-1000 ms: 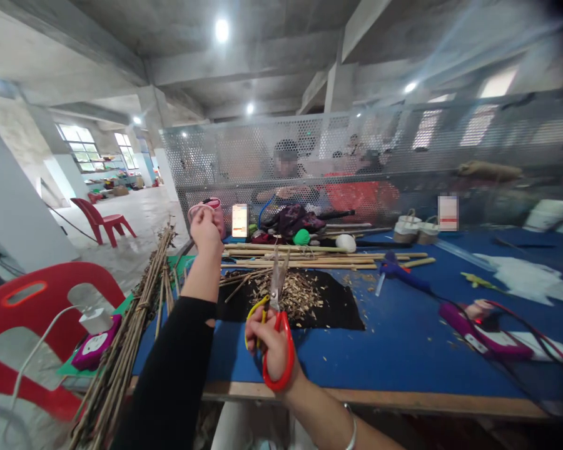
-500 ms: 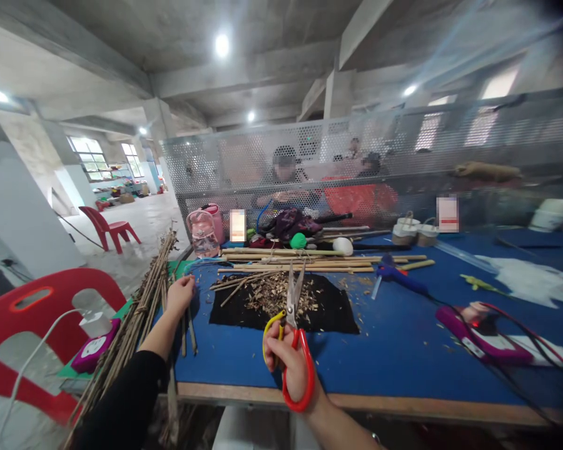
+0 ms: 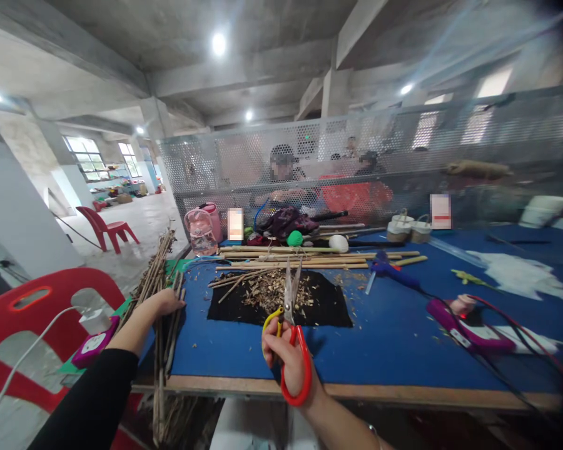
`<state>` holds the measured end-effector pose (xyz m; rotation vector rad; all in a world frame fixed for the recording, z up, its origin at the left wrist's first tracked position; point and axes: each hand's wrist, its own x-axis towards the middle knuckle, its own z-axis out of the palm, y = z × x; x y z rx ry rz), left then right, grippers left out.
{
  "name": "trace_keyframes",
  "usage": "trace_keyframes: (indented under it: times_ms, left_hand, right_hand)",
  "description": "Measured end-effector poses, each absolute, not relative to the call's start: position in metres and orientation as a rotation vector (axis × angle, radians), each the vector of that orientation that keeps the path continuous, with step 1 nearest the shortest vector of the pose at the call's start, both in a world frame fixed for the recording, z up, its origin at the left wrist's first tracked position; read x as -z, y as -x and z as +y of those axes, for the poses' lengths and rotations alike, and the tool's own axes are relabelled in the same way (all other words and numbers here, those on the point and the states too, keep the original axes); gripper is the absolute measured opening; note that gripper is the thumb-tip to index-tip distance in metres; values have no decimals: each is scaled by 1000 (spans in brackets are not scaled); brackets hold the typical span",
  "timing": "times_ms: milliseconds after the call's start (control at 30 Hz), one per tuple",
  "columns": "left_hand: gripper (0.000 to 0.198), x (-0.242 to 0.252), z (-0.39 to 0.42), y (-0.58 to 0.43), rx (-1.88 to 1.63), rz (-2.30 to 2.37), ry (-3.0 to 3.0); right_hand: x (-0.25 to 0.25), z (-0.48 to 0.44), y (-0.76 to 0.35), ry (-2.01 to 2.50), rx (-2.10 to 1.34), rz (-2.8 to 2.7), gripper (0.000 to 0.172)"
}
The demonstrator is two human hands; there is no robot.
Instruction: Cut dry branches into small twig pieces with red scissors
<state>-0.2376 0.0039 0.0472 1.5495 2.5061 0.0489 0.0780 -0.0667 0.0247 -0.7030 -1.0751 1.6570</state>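
Observation:
My left hand [image 3: 167, 302] is closed over thin brown sticks [image 3: 172, 334] at the table's left edge; its fingertips are partly hidden. My right hand [image 3: 286, 359] grips scissors [image 3: 288, 294] with one red and one yellow handle loop. Their blades point away from me, slightly apart. Beyond the scissors lies a black cloth [image 3: 331, 306], strewn with short brown plant pieces [image 3: 267, 290]. A few thin sticks [image 3: 232, 284] rest across its left corner.
Long bamboo-like rods [image 3: 309, 257] lie behind the cloth, near a green ball [image 3: 294, 238] and a white ball [image 3: 338, 243]. A blue glue gun [image 3: 394, 272] and purple power strip [image 3: 469, 331] sit right. A red chair [image 3: 51, 312] stands left; a mesh partition [image 3: 244, 162] is behind.
My left hand has moved left and slightly toward me, and the sticks beneath it have shifted left. My right hand still holds the scissors in nearly the same place.

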Motion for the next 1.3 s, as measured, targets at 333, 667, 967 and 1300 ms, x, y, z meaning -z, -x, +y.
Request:
trace_keyframes:
  times_ms: [333, 667, 967, 1300]
  left_hand:
    - [9, -48, -12, 244, -138, 2343, -1525]
    - [8, -43, -19, 258, 186, 2347, -1707]
    - [28, -103, 0, 202, -526, 2262, -2049]
    - [40, -72, 73, 20, -1378, 1070, -1403]
  right_hand:
    - [-16, -64, -74, 717, -1686, -1078, 24]
    - [-14, -53, -90, 805, -1647, -1184, 29]
    - [-53, 15, -132, 949, -1395, -1519, 43]
    - [-44, 91, -145, 1127, -507, -1797, 31]
